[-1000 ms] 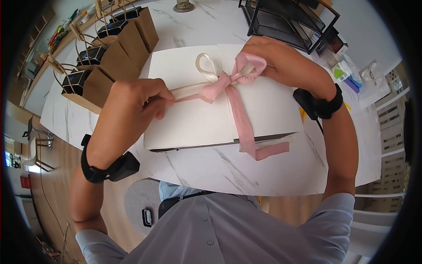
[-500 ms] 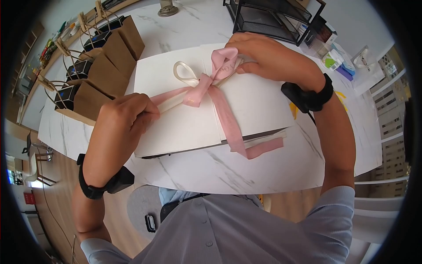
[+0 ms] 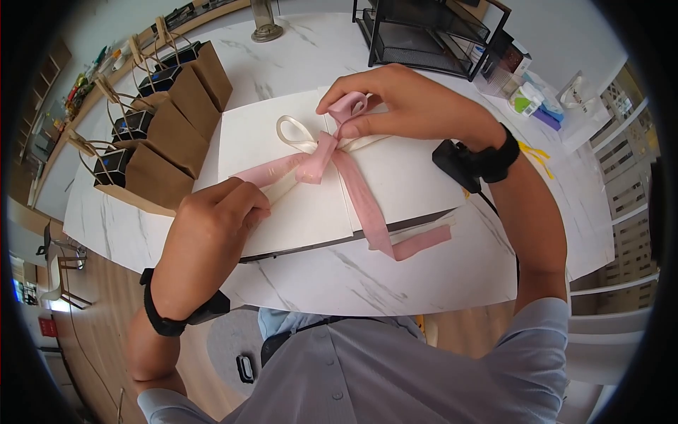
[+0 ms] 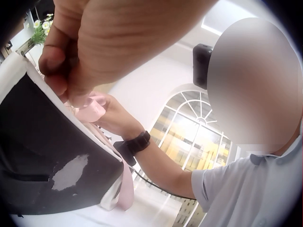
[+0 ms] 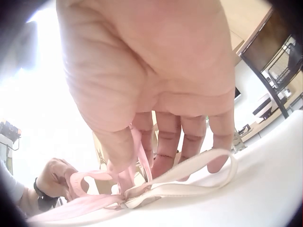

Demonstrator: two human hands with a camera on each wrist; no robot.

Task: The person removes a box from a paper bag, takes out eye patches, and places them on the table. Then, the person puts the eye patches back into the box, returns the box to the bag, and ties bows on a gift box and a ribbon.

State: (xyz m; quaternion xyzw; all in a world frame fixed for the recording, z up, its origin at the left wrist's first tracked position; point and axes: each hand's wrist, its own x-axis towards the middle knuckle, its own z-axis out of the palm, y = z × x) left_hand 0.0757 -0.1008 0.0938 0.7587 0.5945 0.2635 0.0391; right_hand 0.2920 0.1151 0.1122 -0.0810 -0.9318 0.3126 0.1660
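A white flat box (image 3: 296,230) with dark sides lies on the table, tied with a pink and cream ribbon bow (image 3: 317,158). My left hand (image 3: 220,237) pinches the ribbon over the box's left part, its fingertips partly hidden. On the far side of the knot, my right hand (image 3: 406,104) holds the pink loop (image 3: 345,107) between thumb and fingers. A cream loop (image 3: 294,131) stands beside it, and a pink tail (image 3: 361,201) hangs over the front edge. In the right wrist view, the pink strand runs up between thumb and fingers.
Several brown paper bags (image 3: 159,166) with dark boxes inside stand at the left. A black mesh tray rack (image 3: 424,42) is at the back right, near small packages (image 3: 530,99). A glass vase (image 3: 265,25) stands at the back. Yellow ribbon (image 3: 537,157) lies at the right.
My right hand has moved left from the outer side of the pink loop and now grips it close to the knot. The left hand has lowered slightly along the ribbon. The head view has shifted.
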